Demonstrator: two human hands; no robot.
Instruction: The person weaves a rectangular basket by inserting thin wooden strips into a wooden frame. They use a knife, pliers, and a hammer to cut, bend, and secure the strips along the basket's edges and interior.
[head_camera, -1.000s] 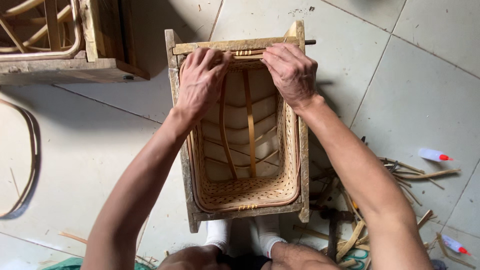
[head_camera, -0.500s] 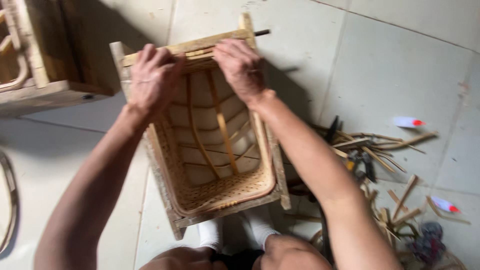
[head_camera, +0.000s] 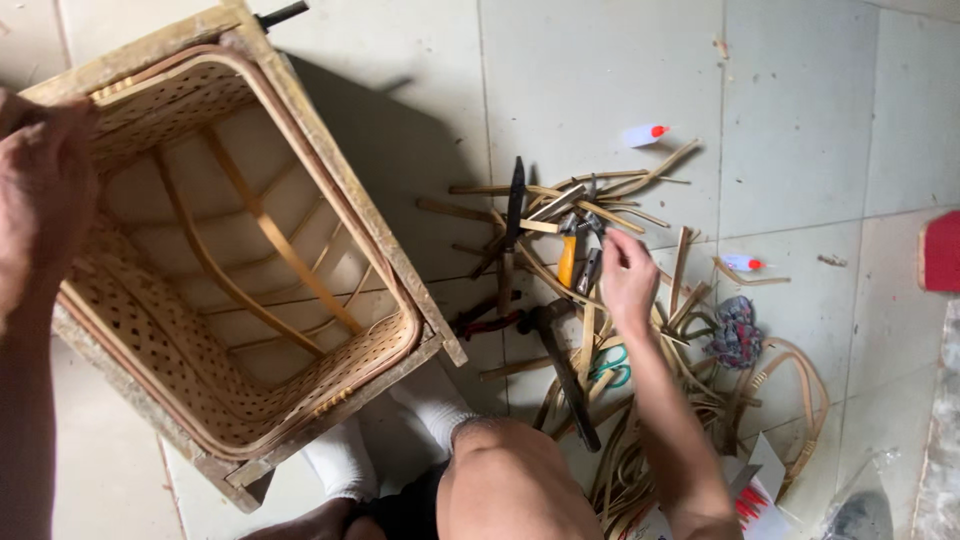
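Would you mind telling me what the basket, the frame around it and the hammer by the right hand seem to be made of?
The basket looks like woven rattan or cane: pale tan strips in an open lattice, with bent ribs. The frame around it seems to be raw, unpainted wood, rough and stained. The hammer appears to have a dark metal head on a dark handle, probably wood. The right hand reaches into the tools near it.
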